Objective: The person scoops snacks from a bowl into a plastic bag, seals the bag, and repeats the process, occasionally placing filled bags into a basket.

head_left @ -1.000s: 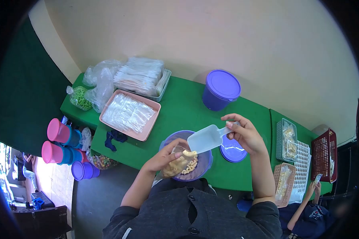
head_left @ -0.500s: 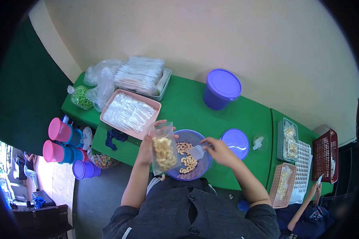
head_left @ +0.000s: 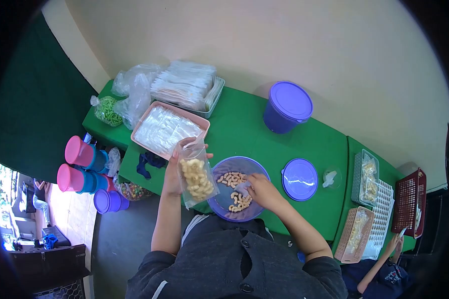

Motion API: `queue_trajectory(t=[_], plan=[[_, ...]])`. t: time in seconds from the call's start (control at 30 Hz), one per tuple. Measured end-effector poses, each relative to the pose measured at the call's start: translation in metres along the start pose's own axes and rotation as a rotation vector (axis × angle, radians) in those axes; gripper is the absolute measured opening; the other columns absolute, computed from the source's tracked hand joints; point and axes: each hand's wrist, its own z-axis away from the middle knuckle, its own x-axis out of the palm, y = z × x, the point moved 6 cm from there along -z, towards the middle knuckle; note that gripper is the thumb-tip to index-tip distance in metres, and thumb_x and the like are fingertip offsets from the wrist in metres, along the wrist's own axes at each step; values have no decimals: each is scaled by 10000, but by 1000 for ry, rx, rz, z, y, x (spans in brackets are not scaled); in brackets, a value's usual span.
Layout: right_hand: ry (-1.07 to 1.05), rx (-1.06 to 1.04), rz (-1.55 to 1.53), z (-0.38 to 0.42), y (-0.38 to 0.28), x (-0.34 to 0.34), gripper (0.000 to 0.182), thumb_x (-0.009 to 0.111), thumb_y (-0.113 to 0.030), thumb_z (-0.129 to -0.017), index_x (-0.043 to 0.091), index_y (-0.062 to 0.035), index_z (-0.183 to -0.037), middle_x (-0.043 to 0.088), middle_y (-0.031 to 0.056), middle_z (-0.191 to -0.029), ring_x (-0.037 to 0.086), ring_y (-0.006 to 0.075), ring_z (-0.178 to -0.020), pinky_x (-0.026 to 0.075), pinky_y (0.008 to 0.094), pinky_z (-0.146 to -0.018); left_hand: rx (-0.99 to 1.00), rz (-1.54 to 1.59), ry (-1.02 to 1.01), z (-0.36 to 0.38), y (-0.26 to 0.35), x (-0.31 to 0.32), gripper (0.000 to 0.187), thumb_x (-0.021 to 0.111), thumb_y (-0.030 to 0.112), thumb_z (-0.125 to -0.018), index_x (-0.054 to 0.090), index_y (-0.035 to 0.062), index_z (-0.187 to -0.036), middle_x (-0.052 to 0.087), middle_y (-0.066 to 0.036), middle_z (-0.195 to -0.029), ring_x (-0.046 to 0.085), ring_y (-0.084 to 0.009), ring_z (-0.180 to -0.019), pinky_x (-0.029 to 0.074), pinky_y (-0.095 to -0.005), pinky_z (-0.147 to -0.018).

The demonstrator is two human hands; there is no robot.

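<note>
In the head view, my left hand (head_left: 173, 169) is closed around a clear plastic bag (head_left: 197, 180) partly filled with pale, curved, cashew-shaped pieces. The bag hangs tilted beside the left rim of a purple bowl (head_left: 252, 167). My right hand (head_left: 262, 191) is over the right side of this bowl, its fingers closed on a translucent scoop (head_left: 243, 188). The scoop is down among loose cashew-shaped pieces (head_left: 240, 202) inside the bowl, and the hand partly hides it.
A pink tray (head_left: 204, 124) of flat clear bags lies beyond my left hand. A lidded purple tub (head_left: 288, 107) and a purple lid (head_left: 300, 179) are to the right. Filled bags sit in baskets (head_left: 354, 234) near a co-worker's hands (head_left: 395, 244). Stacked tubs (head_left: 80, 152) stand left.
My right hand has lowered the scoop into the loose pieces and turned it. My left hand still holds the bag, now tilted more. The whole view has shifted slightly.
</note>
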Motion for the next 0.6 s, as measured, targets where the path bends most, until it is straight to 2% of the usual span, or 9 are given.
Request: queue_trajectory(t=[0.13, 0.2, 0.3, 0.37, 0.43, 0.47, 0.53, 0.57, 0.6], plan=[[213, -90, -62, -14, -33, -36, 292, 576, -145, -897, 573, -24, -1163, 613, 163, -1098, 583, 334, -1032, 447, 399, -913, -33, -83, -105, 3, -13, 16, 622, 348, 528, -966, 392, 32, -1340, 539, -191, -1237, 568, -300, -1107, 476, -398, -926], [247, 89, -746, -16, -39, -50, 307, 597, -208, -922, 585, -4, -1152, 618, 118, -1039, 602, 218, -941, 464, 331, -853, -37, -274, -193, 6, -22, 32, 630, 287, 513, -990, 429, 10, -1342, 512, -166, -1293, 510, -255, -1194, 404, -371, -1015], [119, 102, -1092, -15, -50, -44, 276, 630, -177, -909, 609, 9, -1112, 623, 64, -1006, 570, 121, -936, 451, 275, -826, 58, -508, -318, 9, -29, 59, 642, 264, 518, -993, 481, 0, -1305, 475, -144, -1346, 468, -236, -1238, 352, -377, -1055], [175, 139, -1144, -11, -48, -41, 234, 646, -131, -891, 624, 16, -1072, 628, 61, -985, 570, 108, -923, 446, 259, -815, 96, -564, -352, 13, -30, 71, 625, 262, 497, -1002, 518, -8, -1267, 444, -137, -1361, 450, -223, -1243, 332, -371, -1057], [230, 174, -1194, -8, -44, -42, 193, 662, -85, -873, 640, 24, -1031, 632, 57, -964, 570, 96, -910, 441, 244, -804, 114, -433, -262, 15, -34, 70, 446, 453, 375, -990, 591, -4, -1181, 570, -115, -1192, 542, -181, -1100, 412, -329, -947], [305, 110, -1129, -7, -45, -48, 150, 669, -71, -864, 654, 24, -980, 628, 56, -932, 569, 100, -882, 437, 246, -785, 114, -434, -263, 17, -39, 69, 446, 453, 375, -990, 591, -4, -1181, 570, -115, -1192, 542, -181, -1100, 412, -329, -947], [376, 48, -1067, -3, -47, -50, 109, 676, -56, -855, 668, 24, -929, 624, 54, -900, 568, 105, -854, 434, 247, -766, 41, -662, -142, 20, -50, 59, 264, 646, 220, -902, 663, -6, -1037, 641, -73, -1020, 598, -131, -942, 458, -275, -837], [415, 31, -1024, -1, -48, -51, 90, 671, -50, -857, 669, 23, -910, 618, 51, -884, 566, 106, -839, 431, 248, -758, 40, -664, -143, 23, -54, 60, 264, 646, 220, -902, 663, -6, -1037, 641, -73, -1020, 598, -131, -942, 458, -275, -837], [456, 14, -979, 2, -48, -53, 73, 666, -44, -860, 670, 21, -892, 612, 48, -868, 565, 108, -823, 428, 249, -749, 42, -573, -65, 24, -55, 60, 191, 684, 151, -856, 688, -1, -972, 648, -42, -888, 597, -108, -840, 457, -255, -756]])
